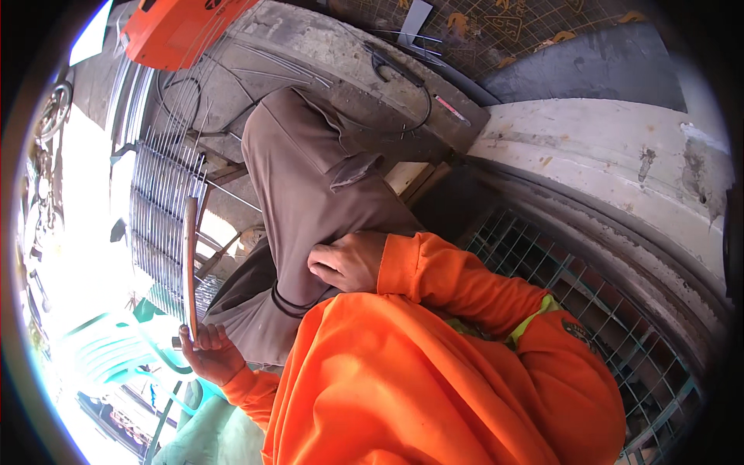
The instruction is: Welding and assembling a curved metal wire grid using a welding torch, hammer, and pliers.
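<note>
One long, thin rod (190, 263) stood nearly upright in the left hand (208, 353), whose grip was closed around the rod's lower end, fingers curled over it. It looked like wood or rusty metal; which one could not be told. Its top reached up in front of a wire grille panel (159, 201) leaning at the left. Judged by its straightness, the rod was probably stiff and fairly light, though top-heavy when held so low; a hold nearer the middle would likely balance it better. The right hand (349, 262) rested on the brown trouser leg (310, 186), fingers loosely bent and holding nothing, its orange sleeve (449, 275) behind it. A green wire mesh (612, 325) lay at the right, beside a curved concrete kerb (589, 155).
</note>
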Demonstrator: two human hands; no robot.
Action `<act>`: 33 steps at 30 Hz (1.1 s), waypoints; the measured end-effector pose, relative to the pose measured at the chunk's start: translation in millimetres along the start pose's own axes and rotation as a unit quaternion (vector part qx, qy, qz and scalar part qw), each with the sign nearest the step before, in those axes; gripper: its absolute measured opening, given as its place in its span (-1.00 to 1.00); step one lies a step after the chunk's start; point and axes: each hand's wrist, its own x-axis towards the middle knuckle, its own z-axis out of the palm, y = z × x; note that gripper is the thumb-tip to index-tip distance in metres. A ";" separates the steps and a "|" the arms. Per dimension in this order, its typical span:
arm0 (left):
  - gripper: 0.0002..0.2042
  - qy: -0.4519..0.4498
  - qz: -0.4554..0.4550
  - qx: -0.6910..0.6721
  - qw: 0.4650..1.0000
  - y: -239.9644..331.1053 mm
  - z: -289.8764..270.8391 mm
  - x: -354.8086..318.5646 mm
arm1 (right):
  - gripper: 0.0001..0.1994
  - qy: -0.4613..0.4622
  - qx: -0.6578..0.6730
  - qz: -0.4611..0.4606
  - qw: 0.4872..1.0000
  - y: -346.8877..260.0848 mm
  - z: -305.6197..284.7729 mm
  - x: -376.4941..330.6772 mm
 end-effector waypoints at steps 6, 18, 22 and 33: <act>-0.89 0.036 -0.020 0.081 0.996 -3.6 -14.5 -0.3 | -0.93 0.020 0.010 -0.014 1.000 3.1 -2.0 0.0; -0.89 0.059 0.062 0.029 0.996 -21.6 -16.5 -32.8 | -0.89 0.010 -0.002 0.070 0.997 -21.3 -5.6 21.8; -0.82 -0.092 0.059 0.117 0.987 -37.3 -10.9 -45.7 | -0.84 0.006 -0.019 0.085 0.996 -23.8 -3.1 26.9; -0.71 -0.322 0.042 0.328 0.887 -50.0 52.7 -56.2 | -0.76 -0.007 -0.081 0.123 0.989 -22.6 7.0 17.0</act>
